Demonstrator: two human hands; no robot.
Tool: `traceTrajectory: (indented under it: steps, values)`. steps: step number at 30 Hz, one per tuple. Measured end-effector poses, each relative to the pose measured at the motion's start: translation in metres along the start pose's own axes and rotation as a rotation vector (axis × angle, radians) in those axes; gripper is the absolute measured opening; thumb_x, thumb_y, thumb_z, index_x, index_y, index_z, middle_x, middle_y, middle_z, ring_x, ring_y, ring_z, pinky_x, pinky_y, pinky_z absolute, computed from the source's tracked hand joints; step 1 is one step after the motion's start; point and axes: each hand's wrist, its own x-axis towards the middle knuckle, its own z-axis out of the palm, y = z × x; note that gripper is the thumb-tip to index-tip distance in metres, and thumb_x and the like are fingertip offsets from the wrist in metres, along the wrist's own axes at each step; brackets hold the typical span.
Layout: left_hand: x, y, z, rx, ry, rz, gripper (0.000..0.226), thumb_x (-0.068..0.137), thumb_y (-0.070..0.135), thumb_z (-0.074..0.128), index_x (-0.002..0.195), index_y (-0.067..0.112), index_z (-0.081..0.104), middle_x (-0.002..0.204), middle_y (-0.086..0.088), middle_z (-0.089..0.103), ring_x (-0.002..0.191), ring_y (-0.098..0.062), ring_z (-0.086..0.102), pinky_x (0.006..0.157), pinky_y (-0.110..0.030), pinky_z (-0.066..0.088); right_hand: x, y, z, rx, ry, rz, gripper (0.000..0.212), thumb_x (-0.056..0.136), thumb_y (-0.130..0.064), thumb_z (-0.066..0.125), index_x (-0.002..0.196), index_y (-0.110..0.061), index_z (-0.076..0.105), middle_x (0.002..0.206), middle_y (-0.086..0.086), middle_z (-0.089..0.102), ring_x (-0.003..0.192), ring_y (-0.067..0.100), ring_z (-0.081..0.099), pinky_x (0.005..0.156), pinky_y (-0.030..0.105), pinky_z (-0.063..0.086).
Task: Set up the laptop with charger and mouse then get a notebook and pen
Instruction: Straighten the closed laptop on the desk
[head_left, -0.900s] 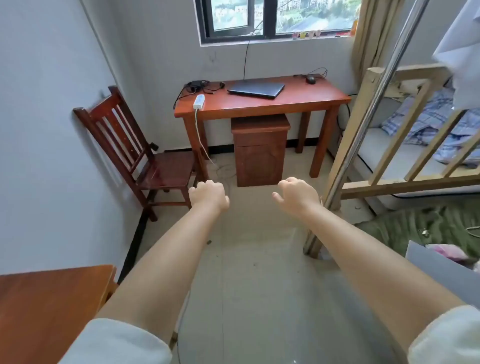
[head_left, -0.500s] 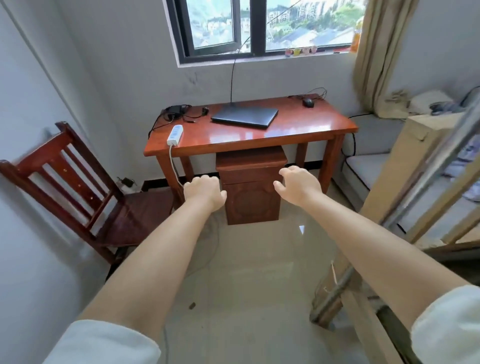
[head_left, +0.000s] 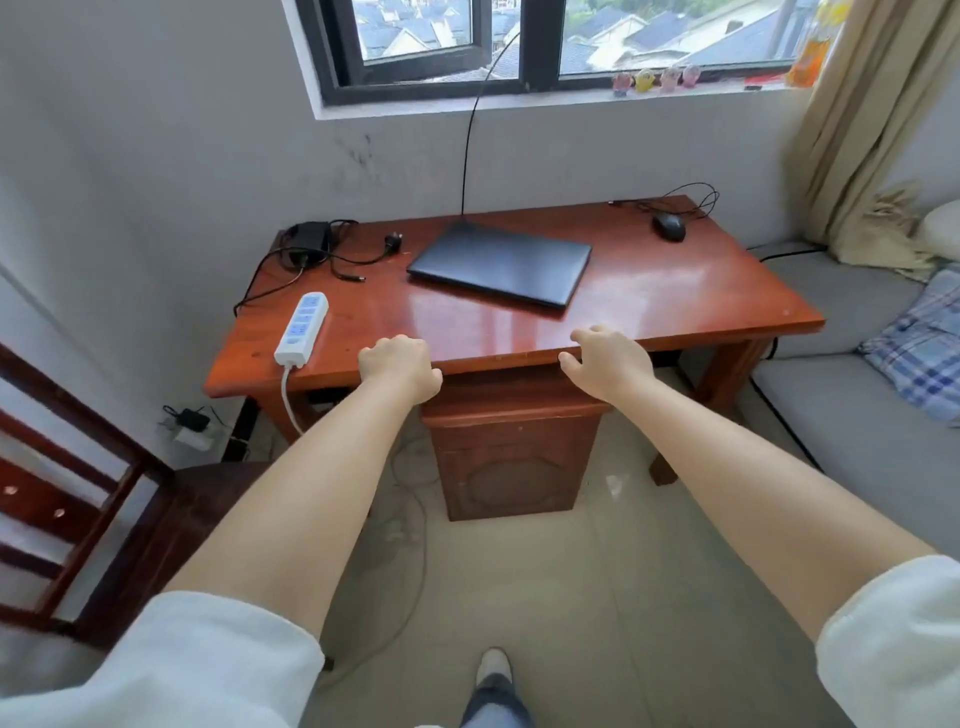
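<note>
A closed dark laptop lies flat on the red-brown wooden desk. The black charger with its tangled cable sits at the desk's back left. A black wired mouse rests at the back right. A white power strip lies on the desk's left part, its cord dropping over the front edge. My left hand is curled into a loose fist in front of the desk's front edge, holding nothing. My right hand hovers by the same edge with fingers loosely bent, empty. No notebook or pen is visible.
A small wooden cabinet stands under the desk. A wooden chair stands at the left by the wall. A grey mattress with a plaid pillow lies at the right. A black cable hangs from the window to the laptop.
I have walked up to the desk, which now fills the view. Both hands have stayed stretched forward and now reach its front edge. The bed frame has left the view.
</note>
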Motion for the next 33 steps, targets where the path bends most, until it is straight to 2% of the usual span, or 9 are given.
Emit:
traceTrajectory:
  steps: [7,11,15,17,19,21,24,27,33]
  values:
    - [0.163,0.013,0.008,-0.001,-0.081,0.019,0.035,0.093,0.034,0.044,0.115,0.010,0.057,0.122,-0.012,0.059,0.114,-0.031,0.053,0.091,-0.035,0.044,0.139,0.035,0.029,0.086,-0.098,0.137,0.039,0.092,-0.027,0.045,0.123,-0.004,0.051,0.127,0.018,0.057,0.115,0.033,0.052,0.088,0.039,0.046]
    - [0.238,0.024,0.027,-0.020,-0.144,0.015,0.036,0.093,0.035,0.044,0.117,0.010,0.056,0.125,-0.012,0.058,0.117,-0.032,0.052,0.093,-0.036,0.044,0.216,0.060,0.056,0.124,-0.179,0.227,0.035,0.091,-0.024,0.045,0.116,-0.001,0.055,0.125,0.021,0.058,0.115,0.035,0.051,0.090,0.040,0.045]
    - [0.309,0.026,0.047,-0.055,-0.181,-0.069,0.039,0.094,0.036,0.044,0.120,0.009,0.053,0.127,-0.013,0.055,0.119,-0.032,0.050,0.095,-0.037,0.044,0.295,0.084,0.088,0.231,-0.230,0.315,0.033,0.090,-0.022,0.047,0.111,0.001,0.057,0.119,0.022,0.060,0.111,0.036,0.054,0.090,0.041,0.046]
    - [0.339,0.026,0.057,-0.078,-0.214,-0.120,0.038,0.094,0.036,0.044,0.120,0.009,0.052,0.128,-0.013,0.055,0.120,-0.032,0.049,0.095,-0.039,0.044,0.325,0.094,0.107,0.198,-0.250,0.352,0.034,0.089,-0.025,0.047,0.110,0.000,0.057,0.119,0.021,0.060,0.113,0.036,0.050,0.093,0.042,0.043]
    - [0.365,0.024,0.068,-0.104,-0.237,-0.169,0.038,0.094,0.035,0.044,0.120,0.008,0.051,0.127,-0.014,0.054,0.121,-0.032,0.048,0.095,-0.040,0.045,0.347,0.102,0.124,0.106,-0.247,0.390,0.036,0.088,-0.029,0.049,0.111,-0.003,0.056,0.123,0.019,0.057,0.121,0.035,0.042,0.101,0.045,0.035]
    - [0.387,0.022,0.078,-0.143,-0.235,-0.224,0.038,0.094,0.034,0.045,0.120,0.007,0.050,0.128,-0.015,0.053,0.121,-0.033,0.047,0.095,-0.041,0.045,0.366,0.106,0.137,0.123,-0.249,0.483,0.041,0.087,-0.033,0.051,0.117,-0.004,0.052,0.130,0.018,0.051,0.127,0.033,0.034,0.107,0.049,0.026]
    - [0.419,0.020,0.090,-0.193,-0.219,-0.263,0.041,0.094,0.035,0.048,0.124,0.006,0.047,0.130,-0.016,0.052,0.122,-0.034,0.045,0.095,-0.043,0.045,0.387,0.108,0.152,0.329,-0.227,0.677,0.049,0.085,-0.033,0.055,0.123,-0.004,0.043,0.133,0.019,0.046,0.126,0.035,0.036,0.103,0.048,0.031]
    - [0.454,0.017,0.101,-0.245,-0.195,-0.271,0.043,0.093,0.034,0.050,0.122,0.003,0.046,0.129,-0.019,0.050,0.122,-0.036,0.043,0.095,-0.045,0.045,0.390,0.110,0.161,0.525,-0.170,0.789,0.048,0.084,-0.028,0.059,0.122,-0.006,0.040,0.131,0.018,0.047,0.121,0.035,0.043,0.100,0.046,0.033]
    - [0.517,0.018,0.116,-0.296,-0.182,-0.314,0.069,0.089,0.047,0.051,0.139,0.005,0.029,0.141,-0.025,0.035,0.131,-0.040,0.031,0.108,-0.048,0.029,0.388,0.107,0.170,0.578,-0.132,0.848,0.053,0.083,-0.024,0.061,0.128,-0.009,0.037,0.133,0.012,0.046,0.124,0.032,0.042,0.101,0.046,0.032]
